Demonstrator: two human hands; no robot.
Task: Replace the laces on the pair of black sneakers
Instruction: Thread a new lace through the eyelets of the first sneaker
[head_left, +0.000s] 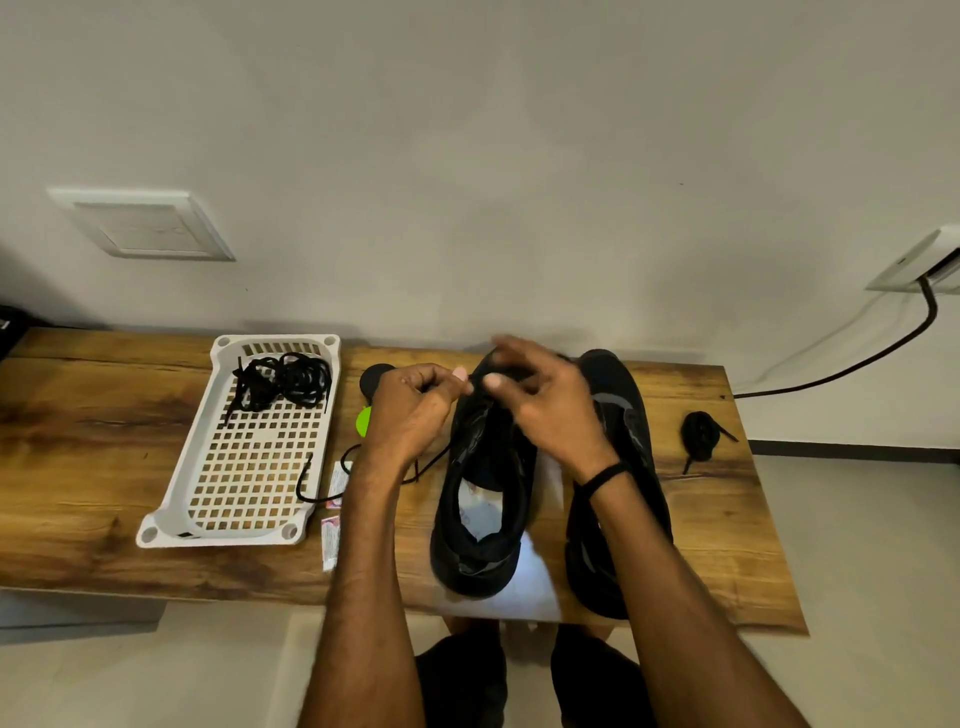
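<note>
Here, both black sneakers stand lengthwise across the bench (104, 441), toes to the wall (467, 156), heels at the near edge. The left sneaker (467, 561) sits on white paper (535, 587), just beside the right sneaker (623, 395). The left hand (410, 410) has curled fingers pinching a black lace (426, 465) by the toe end. The right hand (550, 410) is blurred over that toe; I can't tell whether its fingers grip anything. A white tray (171, 499) of spare laces (285, 382) lies left, a coiled lace (701, 434) right, with bare wood around it.
</note>
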